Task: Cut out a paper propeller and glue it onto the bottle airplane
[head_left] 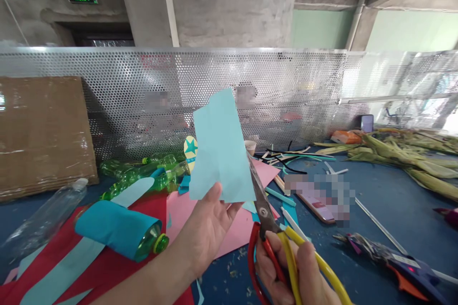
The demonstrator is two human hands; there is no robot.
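Observation:
My left hand (211, 224) pinches a light blue sheet of paper (222, 152) at its lower edge, thumb in front, and holds it upright. The sheet's top edge is uneven. My right hand (286, 267) grips scissors (265, 212) with one red and one yellow handle. Their blades point up and lie along the sheet's right edge; whether they are fully closed is hard to see. Below and behind the sheet lies pink paper (229, 233). To the left, a green bottle wrapped in blue paper (114, 226) rests on red paper (179, 281) and light blue strips.
A hot glue gun (400, 262) and a phone (318, 205) lie on the blue table (375, 200) at right. Corn husks (393, 152) are piled beyond them. Green bottles (139, 171), a clear bottle (50, 214) and cardboard (43, 133) stand left, before a perforated metal screen (125, 76).

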